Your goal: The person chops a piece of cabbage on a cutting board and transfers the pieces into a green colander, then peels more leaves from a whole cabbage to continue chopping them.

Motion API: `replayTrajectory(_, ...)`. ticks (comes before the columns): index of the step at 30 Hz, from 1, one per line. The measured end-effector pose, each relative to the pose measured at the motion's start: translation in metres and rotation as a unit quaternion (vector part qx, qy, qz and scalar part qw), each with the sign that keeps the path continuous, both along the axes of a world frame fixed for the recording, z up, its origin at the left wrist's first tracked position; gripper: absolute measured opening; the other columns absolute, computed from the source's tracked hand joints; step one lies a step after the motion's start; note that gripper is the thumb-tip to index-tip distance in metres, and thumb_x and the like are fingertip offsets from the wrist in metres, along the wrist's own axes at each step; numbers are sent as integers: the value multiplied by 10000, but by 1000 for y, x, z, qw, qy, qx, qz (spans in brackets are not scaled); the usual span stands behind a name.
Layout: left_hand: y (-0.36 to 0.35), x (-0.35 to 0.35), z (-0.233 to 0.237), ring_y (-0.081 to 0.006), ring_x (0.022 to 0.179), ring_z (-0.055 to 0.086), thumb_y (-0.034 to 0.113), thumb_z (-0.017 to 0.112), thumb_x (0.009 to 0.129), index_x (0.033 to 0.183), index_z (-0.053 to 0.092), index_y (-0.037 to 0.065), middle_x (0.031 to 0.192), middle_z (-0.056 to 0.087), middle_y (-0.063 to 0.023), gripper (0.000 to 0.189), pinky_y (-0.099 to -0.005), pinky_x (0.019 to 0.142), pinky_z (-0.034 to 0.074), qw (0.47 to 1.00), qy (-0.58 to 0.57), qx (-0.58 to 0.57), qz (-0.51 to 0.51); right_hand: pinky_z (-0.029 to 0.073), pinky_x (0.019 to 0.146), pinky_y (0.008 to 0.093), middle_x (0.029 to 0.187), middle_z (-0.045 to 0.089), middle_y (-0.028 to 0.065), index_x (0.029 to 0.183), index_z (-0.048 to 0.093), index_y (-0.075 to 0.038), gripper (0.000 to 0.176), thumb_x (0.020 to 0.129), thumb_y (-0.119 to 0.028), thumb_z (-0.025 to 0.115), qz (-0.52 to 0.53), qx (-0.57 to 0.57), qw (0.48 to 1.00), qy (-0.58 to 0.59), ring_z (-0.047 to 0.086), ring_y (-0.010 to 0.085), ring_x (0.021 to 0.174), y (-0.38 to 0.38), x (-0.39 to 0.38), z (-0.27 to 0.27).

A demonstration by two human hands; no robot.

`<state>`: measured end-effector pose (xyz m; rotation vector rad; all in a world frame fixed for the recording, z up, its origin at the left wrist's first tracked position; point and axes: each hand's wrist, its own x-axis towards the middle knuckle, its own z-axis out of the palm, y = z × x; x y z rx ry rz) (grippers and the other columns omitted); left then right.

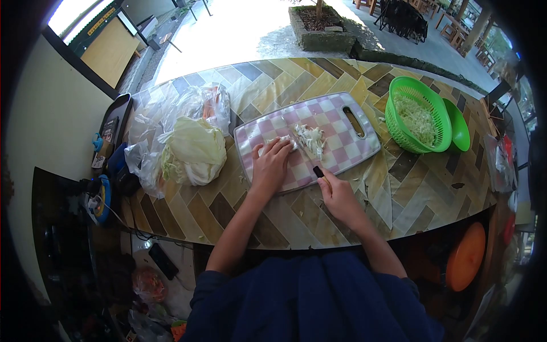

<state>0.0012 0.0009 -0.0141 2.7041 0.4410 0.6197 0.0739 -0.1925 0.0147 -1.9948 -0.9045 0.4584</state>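
Left hand (270, 165) presses curled fingers onto the cabbage piece (286, 141). Right hand (340, 198) grips the knife (317, 170), its blade just beside them.

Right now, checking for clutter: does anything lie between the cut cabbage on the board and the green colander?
Nothing visible: only bare cutting board and tabletop separate the cut cabbage from the green colander.
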Motion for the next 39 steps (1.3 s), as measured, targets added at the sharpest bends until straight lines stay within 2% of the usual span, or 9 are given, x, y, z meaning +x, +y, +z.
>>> replayTrajectory(2, -3, 1, -1, -206, 1237, 520, 136, 540, 914, 1163, 649, 124, 1226, 633, -11, 273, -440, 1032, 306, 1000, -3, 21, 12, 468, 608, 447, 699, 595, 274, 1177, 559, 93, 358, 965, -193, 523, -13, -27, 998, 57, 633, 412, 669, -3, 1, 19)
replayTrajectory(5, -6, 2, -4, -190, 1222, 522, 138, 551, 893, 1135, 659, 131, 1222, 627, -5, 265, -454, 1036, 287, 999, -20, 30, 15, 455, 582, 412, 682, 588, 266, 1168, 553, 110, 366, 973, -197, 514, -23, -4, 998, 49, 627, 382, 627, -4, -3, 17)
replayTrajectory(8, -7, 3, -4, -194, 1213, 525, 136, 556, 888, 1130, 663, 130, 1202, 632, -5, 265, -454, 1035, 288, 999, -14, 39, 19, 451, 571, 421, 676, 582, 271, 1186, 548, 105, 366, 973, -191, 512, -15, 25, 999, 34, 627, 384, 625, -4, -10, 17)
replayTrajectory(17, -6, 4, -4, -195, 1214, 519, 132, 560, 883, 1114, 666, 122, 1191, 633, -8, 254, -455, 1030, 294, 999, -13, 32, 16, 467, 596, 444, 703, 592, 286, 1160, 545, 98, 346, 965, -187, 519, 15, -26, 998, 59, 624, 435, 697, -1, -8, 36)
replayTrajectory(20, -5, 4, -5, -196, 1212, 518, 133, 560, 884, 1122, 662, 123, 1196, 630, -8, 260, -454, 1031, 294, 999, -11, 34, 14, 471, 607, 450, 713, 594, 291, 1175, 546, 94, 349, 965, -184, 516, 17, -11, 1000, 20, 631, 432, 710, -1, -6, 25)
replayTrajectory(26, -4, 4, -5, -195, 1212, 519, 126, 557, 880, 1134, 657, 122, 1213, 624, -9, 273, -453, 1031, 295, 999, -8, 35, 9, 476, 629, 461, 735, 602, 297, 1212, 537, 94, 371, 967, -184, 506, 28, -27, 999, 20, 632, 443, 736, -1, -1, 26)
replayTrajectory(32, -5, 4, -1, -211, 1208, 527, 108, 580, 858, 1141, 654, 110, 1226, 628, -10, 293, -429, 1013, 323, 999, -1, 40, 11, 464, 635, 508, 745, 602, 306, 1152, 522, 59, 301, 970, -179, 487, 26, -22, 999, -3, 617, 459, 764, 8, -2, 13)
replayTrajectory(35, -4, 4, -3, -201, 1216, 520, 118, 565, 867, 1142, 653, 116, 1217, 626, -16, 289, -457, 1039, 293, 999, -6, 31, 7, 466, 626, 459, 727, 588, 292, 1249, 522, 64, 364, 965, -162, 509, 15, -19, 1000, -14, 608, 452, 723, 17, 0, 7)
replayTrajectory(39, -3, 2, 2, -246, 1257, 506, 101, 540, 894, 1152, 644, 90, 1251, 616, -42, 279, -483, 1086, 276, 1000, 7, 10, -9, 463, 626, 482, 712, 590, 290, 1236, 521, 57, 355, 966, -173, 503, 11, -11, 999, -38, 609, 455, 727, 6, -1, 1)
